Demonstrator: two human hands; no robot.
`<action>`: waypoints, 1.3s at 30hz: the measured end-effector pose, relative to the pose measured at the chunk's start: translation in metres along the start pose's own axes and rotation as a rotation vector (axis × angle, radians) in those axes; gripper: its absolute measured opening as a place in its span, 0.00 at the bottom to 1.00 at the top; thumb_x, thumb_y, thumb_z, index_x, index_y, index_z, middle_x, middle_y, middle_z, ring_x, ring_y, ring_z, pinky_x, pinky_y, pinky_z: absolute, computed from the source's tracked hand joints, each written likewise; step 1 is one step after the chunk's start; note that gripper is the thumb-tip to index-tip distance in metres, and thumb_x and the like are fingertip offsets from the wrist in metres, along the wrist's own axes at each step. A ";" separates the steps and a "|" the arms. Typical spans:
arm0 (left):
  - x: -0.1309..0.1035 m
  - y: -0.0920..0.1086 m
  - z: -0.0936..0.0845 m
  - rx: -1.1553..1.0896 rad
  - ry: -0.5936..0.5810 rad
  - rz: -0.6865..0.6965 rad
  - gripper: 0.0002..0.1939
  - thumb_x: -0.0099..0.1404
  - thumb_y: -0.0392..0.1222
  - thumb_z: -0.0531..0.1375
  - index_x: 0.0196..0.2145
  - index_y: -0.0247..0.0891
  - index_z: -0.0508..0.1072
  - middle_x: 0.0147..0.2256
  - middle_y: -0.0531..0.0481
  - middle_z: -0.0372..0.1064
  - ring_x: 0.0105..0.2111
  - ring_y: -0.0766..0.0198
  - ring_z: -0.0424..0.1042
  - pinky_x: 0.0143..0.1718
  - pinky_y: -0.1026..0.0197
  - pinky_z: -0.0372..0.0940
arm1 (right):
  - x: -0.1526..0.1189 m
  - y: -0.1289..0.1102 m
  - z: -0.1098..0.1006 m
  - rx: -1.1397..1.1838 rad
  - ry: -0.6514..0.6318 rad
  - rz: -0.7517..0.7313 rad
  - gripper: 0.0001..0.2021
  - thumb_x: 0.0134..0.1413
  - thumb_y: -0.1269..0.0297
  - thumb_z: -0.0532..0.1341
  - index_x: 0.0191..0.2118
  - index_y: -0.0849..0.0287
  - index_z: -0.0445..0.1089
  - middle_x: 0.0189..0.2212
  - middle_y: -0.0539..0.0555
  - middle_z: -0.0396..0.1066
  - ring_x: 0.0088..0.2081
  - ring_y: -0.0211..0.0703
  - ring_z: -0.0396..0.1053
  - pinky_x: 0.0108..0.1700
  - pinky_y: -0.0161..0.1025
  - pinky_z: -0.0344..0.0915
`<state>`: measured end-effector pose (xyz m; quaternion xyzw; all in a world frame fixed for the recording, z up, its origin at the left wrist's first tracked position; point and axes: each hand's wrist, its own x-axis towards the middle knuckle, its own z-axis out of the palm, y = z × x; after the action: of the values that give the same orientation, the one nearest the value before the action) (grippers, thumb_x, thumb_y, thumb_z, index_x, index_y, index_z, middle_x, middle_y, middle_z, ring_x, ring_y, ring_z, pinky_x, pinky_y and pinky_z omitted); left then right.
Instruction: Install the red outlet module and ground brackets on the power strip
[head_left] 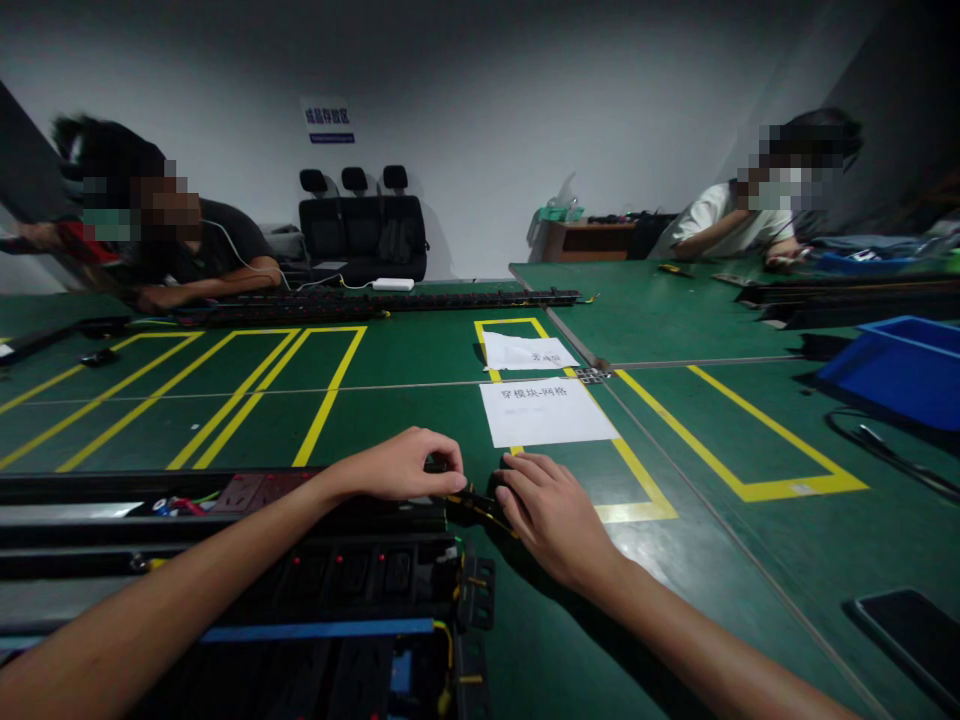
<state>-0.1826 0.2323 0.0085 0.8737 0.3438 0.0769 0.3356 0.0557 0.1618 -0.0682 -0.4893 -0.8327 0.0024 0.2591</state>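
Note:
My left hand (409, 465) is closed, thumb and forefinger pinched at the end of the nearest black power strip housing. From its fingertips thin black-and-yellow wires (480, 504) run toward my right hand (551, 515). That hand is palm down, its fingers curled and close together over the other part of the wires. The fingers hide the exact grip. Below my left forearm lie several long power strips, with black sockets (352, 572) bearing small red dots. Dark red sockets (259, 492) and loose coloured wires (180, 506) show in the strip behind the forearm.
Paper sheets (547, 412) and yellow tape frames (802, 490) mark the green table (720, 540). A phone (911, 635) lies at right, below a blue bin (900, 370). More strips (480, 300) lie farther back. Two people sit across the table, left and right.

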 end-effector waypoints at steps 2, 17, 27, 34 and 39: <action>0.000 0.000 0.000 0.007 0.000 0.009 0.13 0.67 0.48 0.60 0.35 0.36 0.78 0.34 0.49 0.77 0.35 0.61 0.73 0.37 0.62 0.61 | 0.000 0.000 0.000 0.002 -0.003 -0.001 0.13 0.70 0.63 0.55 0.48 0.58 0.76 0.52 0.59 0.76 0.55 0.56 0.69 0.55 0.53 0.68; 0.001 -0.001 0.001 -0.014 0.018 -0.022 0.23 0.75 0.53 0.50 0.35 0.36 0.78 0.32 0.49 0.74 0.33 0.63 0.70 0.37 0.62 0.59 | 0.000 0.000 -0.001 0.015 -0.017 -0.002 0.13 0.70 0.63 0.55 0.49 0.58 0.75 0.52 0.60 0.75 0.55 0.55 0.69 0.55 0.54 0.67; 0.003 -0.005 0.001 -0.100 0.053 -0.081 0.26 0.76 0.55 0.47 0.33 0.37 0.77 0.30 0.51 0.72 0.31 0.64 0.67 0.38 0.61 0.58 | 0.000 0.000 0.000 0.010 -0.015 -0.002 0.12 0.70 0.63 0.55 0.48 0.58 0.75 0.53 0.59 0.75 0.55 0.55 0.69 0.55 0.54 0.67; 0.003 -0.002 0.000 -0.108 0.050 -0.093 0.26 0.75 0.53 0.47 0.32 0.36 0.77 0.30 0.51 0.71 0.31 0.64 0.66 0.39 0.61 0.58 | 0.000 0.000 0.000 0.013 -0.014 0.004 0.12 0.70 0.64 0.56 0.48 0.58 0.75 0.53 0.59 0.75 0.55 0.56 0.68 0.54 0.54 0.67; 0.003 0.003 -0.003 -0.107 0.029 -0.105 0.24 0.75 0.51 0.47 0.32 0.37 0.76 0.32 0.50 0.72 0.34 0.62 0.68 0.40 0.60 0.59 | 0.001 -0.001 -0.002 0.023 -0.008 0.001 0.11 0.69 0.64 0.56 0.48 0.58 0.75 0.52 0.60 0.75 0.54 0.56 0.69 0.53 0.54 0.68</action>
<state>-0.1801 0.2339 0.0128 0.8340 0.3894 0.0900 0.3806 0.0558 0.1618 -0.0658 -0.4868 -0.8334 0.0140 0.2611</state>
